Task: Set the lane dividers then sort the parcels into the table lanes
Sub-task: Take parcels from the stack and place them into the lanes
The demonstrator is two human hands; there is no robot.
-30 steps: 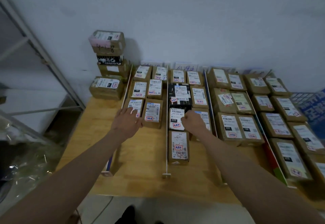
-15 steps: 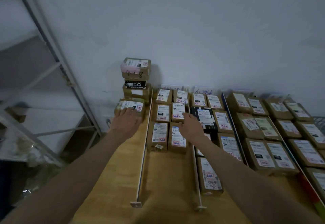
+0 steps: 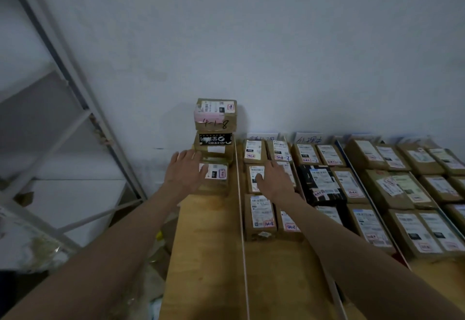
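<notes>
Since half a second ago both hands have reached farther up the table, the left from the near edge of its parcel onto the label, the right from the lane divider over to a parcel in the first lane. Nearest, the bare wooden table point(image 3: 201, 256) runs away from the viewer, and the white lane divider point(image 3: 242, 231) lies on it with its long axis pointing from the near edge straight toward the wall. Right of it, a second divider point(image 3: 336, 292) shows only near the front edge; the right forearm hides the rest. Parcels with white labels lie flat in the lanes, most with long sides along the lanes. The left hand point(image 3: 187, 172) rests palm down, fingers spread wide, on the low parcel point(image 3: 214, 177) left of the white divider; whether it grips is not clear. The right hand point(image 3: 273, 179) lies open and flat on a brown parcel point(image 3: 254, 177) in the lane just right of that divider. Farther back, a stack of parcels point(image 3: 216, 128) stands against the wall, the top one marked by hand. A black parcel point(image 3: 319, 184) lies in the next lane.
</notes>
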